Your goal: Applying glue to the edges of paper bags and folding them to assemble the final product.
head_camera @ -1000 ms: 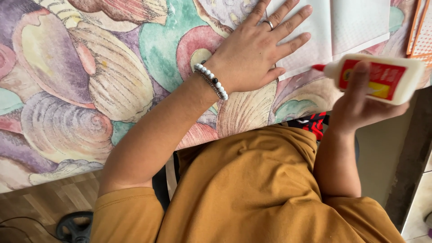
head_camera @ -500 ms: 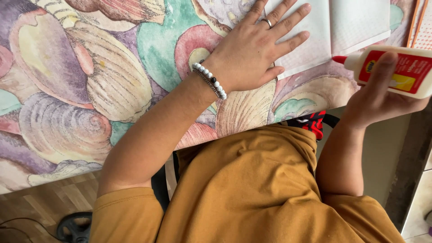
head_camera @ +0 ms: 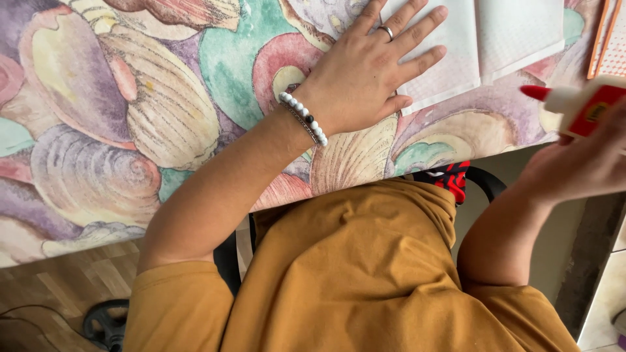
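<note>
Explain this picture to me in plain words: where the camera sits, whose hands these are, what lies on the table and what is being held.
There is one view, from a camera worn on the person's head, looking down over their mustard-yellow shirt. Both bare hands are their own. The left hand, with a ring and a white bead bracelet, lies flat with its fingers on the white sheet of paper. The paper rests on a tablecloth printed with pastel seashells. The right hand, at the picture's right edge, holds a white glue bottle with a red cap and red label, its tip pointing toward the paper.
</note>
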